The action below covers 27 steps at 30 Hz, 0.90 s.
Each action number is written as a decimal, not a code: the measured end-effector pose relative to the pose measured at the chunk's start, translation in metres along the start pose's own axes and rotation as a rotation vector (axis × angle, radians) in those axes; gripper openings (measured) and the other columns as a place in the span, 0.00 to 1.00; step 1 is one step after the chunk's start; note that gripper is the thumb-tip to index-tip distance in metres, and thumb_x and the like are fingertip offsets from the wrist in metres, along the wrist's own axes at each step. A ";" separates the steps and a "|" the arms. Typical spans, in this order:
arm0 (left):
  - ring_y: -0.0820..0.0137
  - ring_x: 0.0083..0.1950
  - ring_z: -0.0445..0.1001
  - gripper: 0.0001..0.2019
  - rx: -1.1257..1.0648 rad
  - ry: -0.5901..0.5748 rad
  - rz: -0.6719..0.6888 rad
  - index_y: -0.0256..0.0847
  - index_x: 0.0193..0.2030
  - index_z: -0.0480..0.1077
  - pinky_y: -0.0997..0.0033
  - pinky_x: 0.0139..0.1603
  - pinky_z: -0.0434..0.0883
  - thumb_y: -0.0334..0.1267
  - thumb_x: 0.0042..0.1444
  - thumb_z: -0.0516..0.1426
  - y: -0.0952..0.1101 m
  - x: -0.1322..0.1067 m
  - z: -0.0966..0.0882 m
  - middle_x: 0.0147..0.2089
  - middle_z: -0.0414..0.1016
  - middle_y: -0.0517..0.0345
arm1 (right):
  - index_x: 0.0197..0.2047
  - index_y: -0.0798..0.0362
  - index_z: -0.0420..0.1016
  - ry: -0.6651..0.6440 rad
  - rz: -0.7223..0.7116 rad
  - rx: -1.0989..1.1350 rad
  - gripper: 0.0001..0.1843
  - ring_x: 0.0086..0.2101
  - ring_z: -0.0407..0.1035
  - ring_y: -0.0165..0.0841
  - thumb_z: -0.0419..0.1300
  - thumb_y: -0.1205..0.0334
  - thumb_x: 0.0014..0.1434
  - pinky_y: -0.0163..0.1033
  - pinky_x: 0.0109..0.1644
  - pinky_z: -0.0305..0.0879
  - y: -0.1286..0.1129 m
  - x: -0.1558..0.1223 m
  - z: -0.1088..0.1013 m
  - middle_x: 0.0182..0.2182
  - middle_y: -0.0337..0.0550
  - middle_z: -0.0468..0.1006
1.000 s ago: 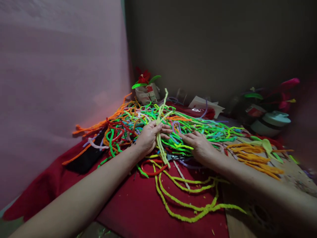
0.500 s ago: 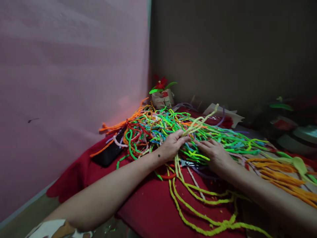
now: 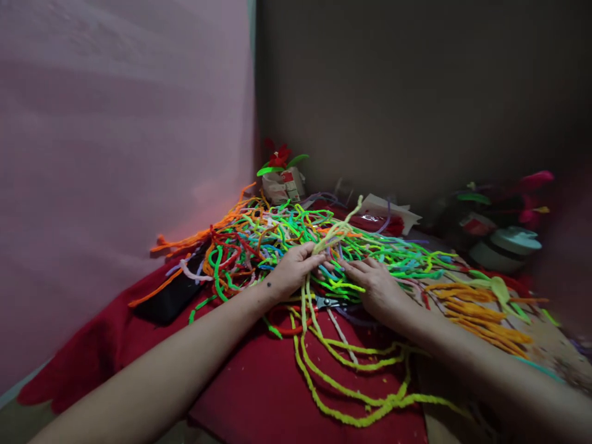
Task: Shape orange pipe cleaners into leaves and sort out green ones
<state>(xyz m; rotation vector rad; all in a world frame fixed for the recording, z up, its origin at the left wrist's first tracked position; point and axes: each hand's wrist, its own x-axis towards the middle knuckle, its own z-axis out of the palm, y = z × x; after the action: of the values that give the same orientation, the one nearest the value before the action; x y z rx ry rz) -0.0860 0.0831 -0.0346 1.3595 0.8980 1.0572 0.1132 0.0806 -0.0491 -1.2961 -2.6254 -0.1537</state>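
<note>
My left hand [image 3: 293,269] is closed around several pale yellow pipe cleaners [image 3: 340,231]. Their tips stick up past the thumb, and their long ends [image 3: 340,413] hang below the hand and loop over the red cloth. Close by on the right is my right hand [image 3: 377,285], its fingers drawn together and pointing at the left one. Whatever its fingertips may pinch is hidden among the stems. Both hands are over a tangled heap of green, orange, red and blue pipe cleaners [image 3: 388,253]. Beneath them a metal tool, perhaps scissors [image 3: 327,303], partly shows.
A black phone-like object [image 3: 164,300] rests on the red cloth [image 3: 259,394] at left. Bundled orange pipe cleaners [image 3: 485,314] lie right. Behind stand a red flower [image 3: 279,155], white paper [image 3: 393,209] and a pale lidded pot [image 3: 506,246]. A pink wall [image 3: 124,123] rises at left.
The view has turned right, so everything sits further left in the picture. My left hand keeps its hold on the yellow pipe cleaners, and the right stays close beside it.
</note>
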 end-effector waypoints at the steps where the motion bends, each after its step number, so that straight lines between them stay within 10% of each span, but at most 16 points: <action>1: 0.78 0.25 0.69 0.09 -0.038 0.002 -0.005 0.35 0.34 0.69 0.78 0.29 0.66 0.40 0.50 0.58 -0.001 0.001 -0.001 0.32 0.75 0.56 | 0.61 0.53 0.59 0.007 0.002 0.002 0.37 0.42 0.58 0.41 0.46 0.78 0.46 0.47 0.48 0.54 0.000 0.000 0.000 0.48 0.47 0.72; 9: 0.79 0.21 0.67 0.10 -0.277 0.076 0.014 0.33 0.30 0.68 0.80 0.22 0.65 0.39 0.48 0.60 0.003 0.003 -0.006 0.24 0.71 0.58 | 0.61 0.55 0.59 -0.002 -0.002 0.006 0.38 0.41 0.58 0.40 0.47 0.79 0.45 0.46 0.48 0.54 -0.001 -0.001 -0.002 0.47 0.49 0.72; 15: 0.87 0.13 0.45 0.11 -0.303 0.003 -0.044 0.37 0.27 0.61 0.84 0.12 0.43 0.39 0.49 0.60 0.014 -0.003 -0.008 0.18 0.58 0.70 | 0.62 0.53 0.58 -0.008 0.001 0.002 0.38 0.41 0.58 0.40 0.46 0.78 0.46 0.46 0.49 0.53 0.000 -0.001 -0.001 0.46 0.47 0.73; 27: 0.83 0.14 0.47 0.09 0.144 0.070 -0.110 0.37 0.23 0.66 0.80 0.15 0.45 0.40 0.45 0.60 0.011 -0.010 0.004 0.14 0.51 0.70 | 0.62 0.54 0.58 -0.006 -0.004 -0.008 0.37 0.41 0.59 0.41 0.46 0.78 0.47 0.46 0.45 0.54 0.001 -0.001 -0.001 0.46 0.48 0.73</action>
<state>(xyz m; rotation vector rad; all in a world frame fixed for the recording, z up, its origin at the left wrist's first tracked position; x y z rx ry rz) -0.0856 0.0713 -0.0244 1.3816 1.1063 0.9754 0.1145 0.0802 -0.0486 -1.2954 -2.6356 -0.1617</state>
